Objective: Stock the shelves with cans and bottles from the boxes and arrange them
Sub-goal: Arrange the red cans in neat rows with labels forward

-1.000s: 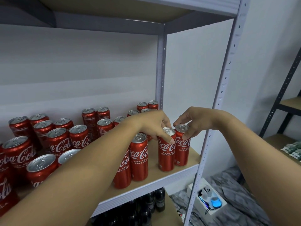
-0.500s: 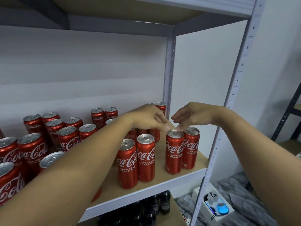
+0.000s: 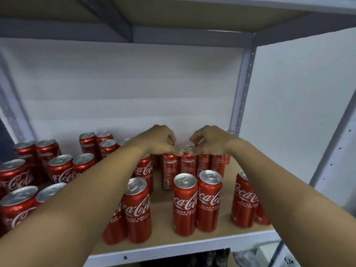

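While both hands work at the back rows, left hand and right hand meet over one slim can. Fingers of each are curled; thumb tips seem to touch the can's rim from either side, but whether they truly pinch it or only steady it can't be told. Can stands upright, mid-depth on shelf, w/ neighbours close on both sides.

Outward: slim cans in a back group under the hands, approx. four or five across, labels turned away. Front pair stands touching, logos forward. One more slim pair front L, partly behind the left forearm; another front R, partly behind the right forearm. Far L: wider std cans in loose rows, tops silver, pull tabs showing.

Shelf board bare between the pairs, so gaps remain.

Progress, as a judgement: stocking well along on this level, many cans up, none lying down. Left to do: close gaps, square the rows, turn back labels forward. No boxes in view, so remaining stock unknown. Lower shelf shows dark shapes, poss. bottles, too dim to confirm.

Writing: "Coca-Cola" script on red, white letters. Beneath it on slim cans: "RASA ASLI KURANG GULA". Back-label fine print unreadable.
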Demonstrator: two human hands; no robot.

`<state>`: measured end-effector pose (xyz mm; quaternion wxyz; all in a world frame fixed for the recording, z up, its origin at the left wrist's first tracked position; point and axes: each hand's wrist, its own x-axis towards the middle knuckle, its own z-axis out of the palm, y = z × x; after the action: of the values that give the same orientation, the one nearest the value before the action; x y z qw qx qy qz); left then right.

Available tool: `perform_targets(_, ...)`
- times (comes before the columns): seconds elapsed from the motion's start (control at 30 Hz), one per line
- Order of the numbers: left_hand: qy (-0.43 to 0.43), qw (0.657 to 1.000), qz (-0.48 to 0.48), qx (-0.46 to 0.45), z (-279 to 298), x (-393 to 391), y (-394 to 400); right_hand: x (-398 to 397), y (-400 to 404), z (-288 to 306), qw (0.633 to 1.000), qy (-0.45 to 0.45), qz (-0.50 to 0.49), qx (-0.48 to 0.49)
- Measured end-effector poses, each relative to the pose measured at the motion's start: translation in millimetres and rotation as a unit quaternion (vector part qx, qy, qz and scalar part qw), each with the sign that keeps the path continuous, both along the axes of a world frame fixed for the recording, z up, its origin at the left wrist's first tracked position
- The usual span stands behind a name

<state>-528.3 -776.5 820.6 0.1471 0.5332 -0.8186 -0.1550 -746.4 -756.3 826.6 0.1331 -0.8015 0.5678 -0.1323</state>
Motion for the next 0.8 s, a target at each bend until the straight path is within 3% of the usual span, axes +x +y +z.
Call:
perform_targets(0.23,-0.018,1.000,0.002,-0.023,-0.6,0.1,0.8,18.5,-18.5,-13.7,0.999,0.048,0.010,-0.002)
perform_targets(0.53,0.000,0.999,-0.023,0.028,0.6,9.8,-8.8,14.2,-23.4,-5.3,0.998,0.024,0.043,0.046)
perform_targets(0.7,-0.026,0.999,0.017,-0.017,2.6,3.6,-8.5,19.2,-25.3,-8.0,0.999,0.036,0.018,0.011)
perform_targets(0.8,-0.028,1.000,0.004,0.003,7.7,2.5,-8.6,19.1,-25.0,-4.8,0.998,0.039,0.035,0.028)
